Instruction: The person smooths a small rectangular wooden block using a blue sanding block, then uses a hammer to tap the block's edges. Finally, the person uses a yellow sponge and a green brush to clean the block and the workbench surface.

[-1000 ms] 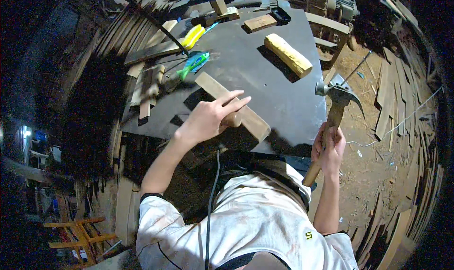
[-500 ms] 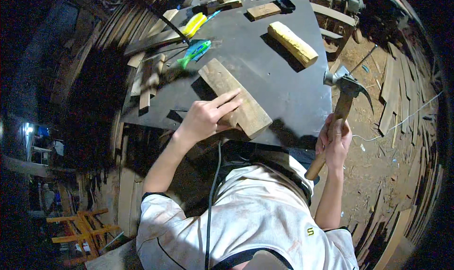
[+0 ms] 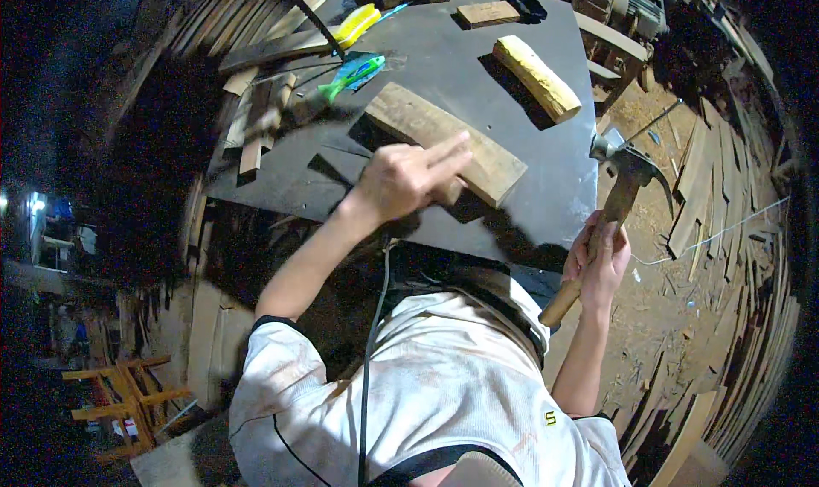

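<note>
My left hand grips a long rectangular wooden block at its near side, with the fingers laid over the top face and the thumb hidden. A short wooden stub shows below the fingers at the block's near edge. The block is tilted over the dark metal tabletop and casts a shadow. Right of the table's edge, my right hand is closed around the wooden handle of a claw hammer. Its head points up and away, with the claw to the right.
A rough yellowish wood piece lies at the table's far right, near a flat wood block. A yellow object and a green-blue one lie at the far left among wood strips. Boards lean at the right.
My left hand has moved right with the block, which has turned to lie more crosswise. The hammer in my right hand has hardly moved. The view has shifted slightly.
</note>
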`<state>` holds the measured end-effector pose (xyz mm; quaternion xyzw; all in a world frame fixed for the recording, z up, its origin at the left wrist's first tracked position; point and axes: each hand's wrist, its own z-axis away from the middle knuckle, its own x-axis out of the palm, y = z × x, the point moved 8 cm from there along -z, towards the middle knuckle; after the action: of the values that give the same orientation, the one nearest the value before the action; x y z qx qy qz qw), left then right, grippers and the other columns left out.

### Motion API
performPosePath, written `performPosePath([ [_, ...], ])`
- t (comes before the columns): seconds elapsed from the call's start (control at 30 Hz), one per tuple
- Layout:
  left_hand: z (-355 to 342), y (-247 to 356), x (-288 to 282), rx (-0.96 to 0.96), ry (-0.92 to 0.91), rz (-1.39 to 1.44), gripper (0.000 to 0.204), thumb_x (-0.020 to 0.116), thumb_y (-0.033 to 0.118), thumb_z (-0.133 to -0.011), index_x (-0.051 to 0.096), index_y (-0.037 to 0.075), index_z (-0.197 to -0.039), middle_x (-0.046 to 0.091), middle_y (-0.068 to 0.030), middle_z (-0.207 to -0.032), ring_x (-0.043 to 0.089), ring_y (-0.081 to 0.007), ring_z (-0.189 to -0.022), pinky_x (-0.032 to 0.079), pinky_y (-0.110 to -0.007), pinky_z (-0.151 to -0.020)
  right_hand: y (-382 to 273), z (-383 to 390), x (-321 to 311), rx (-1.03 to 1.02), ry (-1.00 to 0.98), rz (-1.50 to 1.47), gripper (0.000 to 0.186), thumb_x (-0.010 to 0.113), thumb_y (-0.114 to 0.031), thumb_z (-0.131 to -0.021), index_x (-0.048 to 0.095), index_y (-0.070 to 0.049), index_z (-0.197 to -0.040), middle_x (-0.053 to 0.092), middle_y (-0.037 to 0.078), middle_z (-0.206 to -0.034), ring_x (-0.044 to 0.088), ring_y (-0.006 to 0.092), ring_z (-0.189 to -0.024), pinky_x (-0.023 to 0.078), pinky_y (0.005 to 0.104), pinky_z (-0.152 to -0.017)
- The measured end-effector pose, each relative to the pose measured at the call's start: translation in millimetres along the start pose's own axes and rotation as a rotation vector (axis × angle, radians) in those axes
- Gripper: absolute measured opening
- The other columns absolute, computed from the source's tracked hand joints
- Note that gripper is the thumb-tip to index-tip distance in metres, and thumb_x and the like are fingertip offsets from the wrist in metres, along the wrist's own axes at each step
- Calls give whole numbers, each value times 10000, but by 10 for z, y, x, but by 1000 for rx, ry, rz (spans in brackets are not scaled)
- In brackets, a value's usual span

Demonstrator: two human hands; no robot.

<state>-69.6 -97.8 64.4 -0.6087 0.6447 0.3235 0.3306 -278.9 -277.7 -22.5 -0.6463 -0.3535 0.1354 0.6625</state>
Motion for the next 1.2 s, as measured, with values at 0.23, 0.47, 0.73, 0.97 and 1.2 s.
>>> performPosePath([
  [0.23, -283, 989, -425, 323, 351, 285, 407, 808, 275, -736, 445, 143, -608, 335, 30, -563, 456, -123, -468, 361, -281, -413, 24, 24, -20, 26, 1, -54, 355, 533, -392, -1021, 523, -37, -1020, 481, 9, -621, 447, 98, -419, 375, 260, -349],
  [0.47, -494, 987, -310, 195, 389, 376, 368, 752, 245, -807, 471, 105, -614, 412, -15, -575, 509, -173, -480, 389, -331, -424, -18, 42, -110, 4, 100, 75, 397, 556, -424, -1009, 567, -29, -1044, 555, 9, -763, 484, 97, -569, 380, 226, -475],
  [0.73, -630, 691, -355, -110, 473, 489, 268, 763, 206, -668, 579, 103, -833, 603, -70, -687, 649, -302, -619, 514, -424, -582, -444, 113, -162, -190, -71, -57, 328, 494, -336, -1019, 553, -24, -1103, 540, 25, -706, 465, 122, -462, 358, 253, -380],
  [0.97, -695, 445, -470, -246, 566, 524, 244, 761, 208, -706, 592, 100, -844, 659, -103, -705, 689, -315, -677, 527, -434, -591, -1992, 634, 157, -712, -214, 97, 282, 596, -384, -948, 568, -115, -1025, 573, 80, -637, 516, 181, -457, 456, 331, -400],
  [1.2, -668, 368, -486, -250, 578, 529, 232, 746, 178, -699, 581, 81, -829, 652, -107, -704, 682, -329, -667, 521, -418, -586, -1611, 494, 380, -455, -453, 165, 409, 617, -445, -958, 598, -39, -1005, 600, 70, -702, 492, 107, -483, 392, 270, -384],
])
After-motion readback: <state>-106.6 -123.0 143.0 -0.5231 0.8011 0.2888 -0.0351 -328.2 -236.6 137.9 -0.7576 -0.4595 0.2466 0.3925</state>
